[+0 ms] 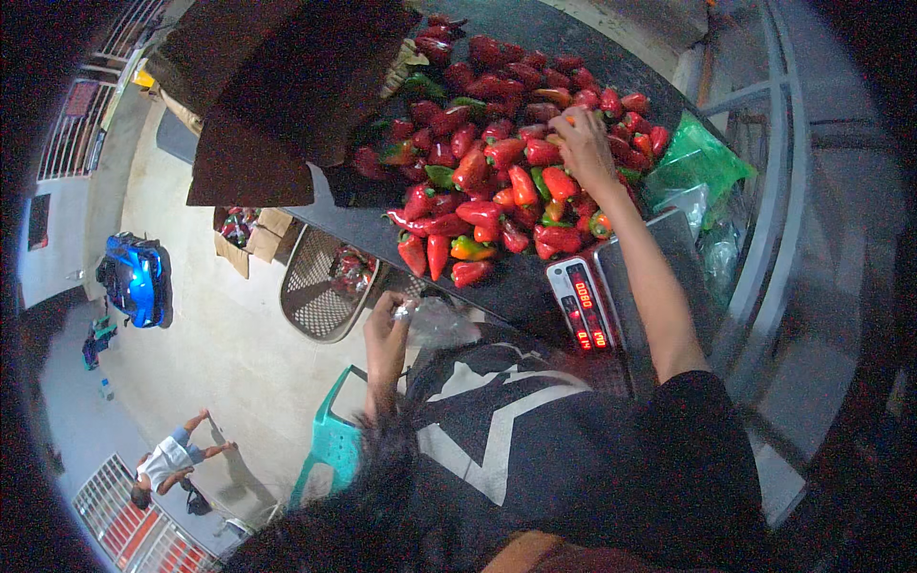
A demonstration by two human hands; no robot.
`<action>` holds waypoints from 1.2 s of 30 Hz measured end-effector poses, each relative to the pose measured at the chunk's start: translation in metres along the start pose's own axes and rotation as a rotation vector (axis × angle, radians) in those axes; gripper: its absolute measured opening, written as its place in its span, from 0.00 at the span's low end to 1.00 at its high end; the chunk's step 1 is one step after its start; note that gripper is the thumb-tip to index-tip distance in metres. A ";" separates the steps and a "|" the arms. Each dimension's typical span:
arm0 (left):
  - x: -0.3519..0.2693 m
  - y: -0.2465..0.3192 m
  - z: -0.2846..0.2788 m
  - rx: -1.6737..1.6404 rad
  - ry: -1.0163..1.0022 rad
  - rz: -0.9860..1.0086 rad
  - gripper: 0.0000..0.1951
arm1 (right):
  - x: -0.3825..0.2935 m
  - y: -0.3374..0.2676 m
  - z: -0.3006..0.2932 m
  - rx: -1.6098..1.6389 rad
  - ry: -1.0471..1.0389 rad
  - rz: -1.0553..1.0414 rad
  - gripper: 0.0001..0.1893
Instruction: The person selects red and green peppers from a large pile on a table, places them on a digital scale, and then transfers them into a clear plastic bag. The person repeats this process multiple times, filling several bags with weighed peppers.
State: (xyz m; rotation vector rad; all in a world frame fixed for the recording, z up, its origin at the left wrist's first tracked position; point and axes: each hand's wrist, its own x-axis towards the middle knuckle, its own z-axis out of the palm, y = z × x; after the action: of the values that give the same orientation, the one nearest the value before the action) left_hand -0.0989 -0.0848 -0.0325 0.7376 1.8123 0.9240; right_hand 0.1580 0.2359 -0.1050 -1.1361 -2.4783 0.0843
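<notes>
My left hand (387, 333) pinches the gathered mouth of a clear plastic bag (445, 322), which hangs in front of my shirt. My right hand (584, 147) reaches into the far right part of a large heap of red bell peppers (505, 152). Its fingers curl down over a pepper with some orange on it; whether they grip it is hidden. A few peppers in the heap are green or part yellow, such as one at the near edge (473, 249). Under my right forearm stands a digital scale (580, 304) with lit red figures.
The heap lies on a dark table (494, 299). A brown cardboard box (251, 172) overhangs its left side. Green plastic bags (706, 154) lie at the right. Below are a plastic basket (315, 286), an open carton (265, 240) and a teal chair (333, 437). Another person (168, 458) stands farther off.
</notes>
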 end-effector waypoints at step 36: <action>-0.005 0.001 0.013 -0.016 -0.054 -0.065 0.05 | 0.055 0.075 0.075 0.541 -0.452 0.068 0.26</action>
State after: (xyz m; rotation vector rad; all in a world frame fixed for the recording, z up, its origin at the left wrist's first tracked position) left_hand -0.0852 -0.0854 -0.0329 0.6841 1.7689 0.8671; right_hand 0.1497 0.3350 -0.1712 -1.0354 -2.5320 1.0653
